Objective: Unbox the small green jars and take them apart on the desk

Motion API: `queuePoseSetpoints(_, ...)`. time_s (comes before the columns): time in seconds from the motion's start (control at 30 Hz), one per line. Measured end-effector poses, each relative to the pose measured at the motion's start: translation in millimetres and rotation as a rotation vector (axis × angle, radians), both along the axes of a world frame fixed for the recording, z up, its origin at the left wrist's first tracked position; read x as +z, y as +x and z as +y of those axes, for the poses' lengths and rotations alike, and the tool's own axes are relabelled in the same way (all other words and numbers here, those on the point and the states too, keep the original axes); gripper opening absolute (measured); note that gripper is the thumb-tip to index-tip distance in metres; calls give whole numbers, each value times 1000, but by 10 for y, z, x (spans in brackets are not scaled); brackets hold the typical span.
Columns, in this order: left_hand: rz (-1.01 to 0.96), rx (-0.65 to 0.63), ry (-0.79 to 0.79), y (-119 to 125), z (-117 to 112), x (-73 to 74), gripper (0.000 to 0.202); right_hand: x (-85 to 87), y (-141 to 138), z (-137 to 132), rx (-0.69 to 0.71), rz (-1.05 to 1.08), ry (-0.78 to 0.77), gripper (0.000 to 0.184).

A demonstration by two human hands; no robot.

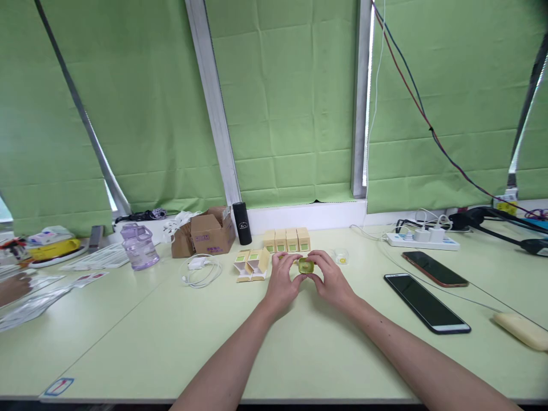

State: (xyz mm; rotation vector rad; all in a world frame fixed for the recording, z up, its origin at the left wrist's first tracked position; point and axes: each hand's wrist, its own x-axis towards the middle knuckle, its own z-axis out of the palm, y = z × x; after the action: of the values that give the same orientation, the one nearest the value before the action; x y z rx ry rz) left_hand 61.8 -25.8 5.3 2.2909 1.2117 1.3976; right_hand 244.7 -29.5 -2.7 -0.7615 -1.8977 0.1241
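Between my two hands is a small green tin-like container [306, 265], its shallow inside facing me. My left hand [283, 279] pinches its left side, and my right hand [329, 279] grips the right side with thumb and fingers. Just left of my left hand stand opened small cardboard boxes [252, 265] with green labels, their flaps up. Behind my hands is a row of several closed small boxes [286, 240] of the same kind. To the right of my right hand lies a small clear packet [341, 257] with something yellow in it.
Right side: two phones [428, 302], a power strip [423, 241], a cream power bank [522, 330] and loose cables. Left side: a coiled white charger cable [201, 270], a brown carton [213, 231], a black cylinder [242, 224] and a purple jug [140, 246]. Green blinds hang behind.
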Motion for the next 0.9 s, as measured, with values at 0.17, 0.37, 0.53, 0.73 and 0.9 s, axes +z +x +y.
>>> queuePoseSetpoints(0.17,17,20,26,-2,-6,7,40,-15,7,-5,-39,-21,26,36)
queuePoseSetpoints(0.37,75,3,69,13,-31,28,40,-9,2,-12,-223,-80,120,27)
queuePoseSetpoints(0.53,111,-11,91,33,-63,50,40,14,2,-20,-295,-100,173,24)
queuePoseSetpoints(0.73,115,-10,109,36,-62,45,40,0,-10,-17,-320,-109,191,25)
queuePoseSetpoints(0.9,116,-6,115,36,-59,36,40,0,-24,-20,-338,-121,206,25)
